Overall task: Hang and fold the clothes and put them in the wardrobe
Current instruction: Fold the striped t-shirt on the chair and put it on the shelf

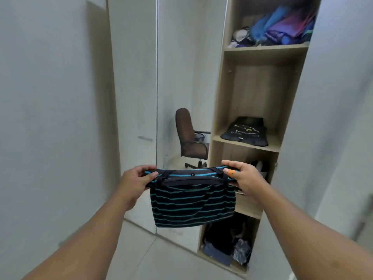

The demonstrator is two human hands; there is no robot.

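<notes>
You hold the folded striped shirt (192, 201) in the air before the open wardrobe (254, 93), your left hand (135, 181) pinching its left top corner and your right hand (241, 177) the right one. Keep both grips level and the top edge taut so the fold stays square going onto a shelf. Its long axis runs left to right between your hands, the free half hanging straight down.
</notes>
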